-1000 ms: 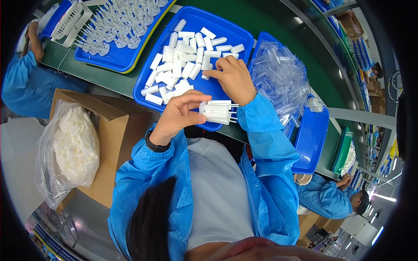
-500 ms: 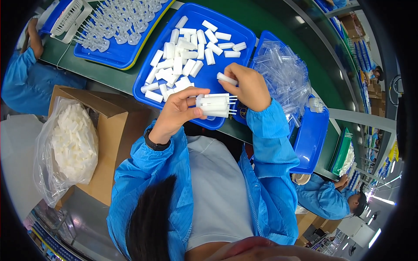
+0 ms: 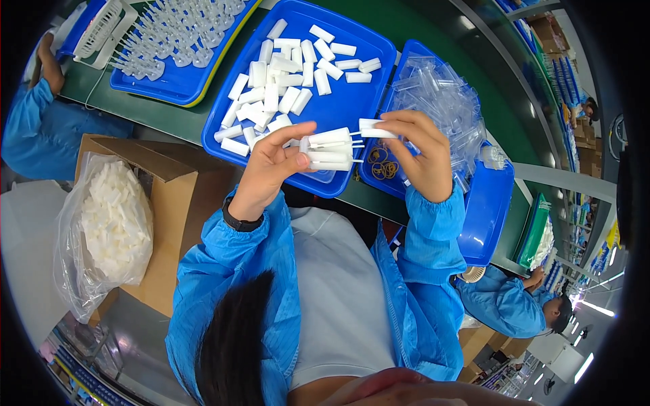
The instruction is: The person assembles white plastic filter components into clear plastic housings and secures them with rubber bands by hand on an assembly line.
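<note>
White cylinder, pinched in the right hand above the blue tray's right edge, has moved from apart to one prong's tip, the two apparently aligned. The left hand grips the pronged holder over the tray's near side; clear tubes lie right of the tray.

Left hand in pinch grip, thumb near, index finger far, tips pointing right. Left forearm angles far and right. Right hand also pinching, fingers bent, tips pointing left. Right forearm points far. Hands face each other, apart.
</note>
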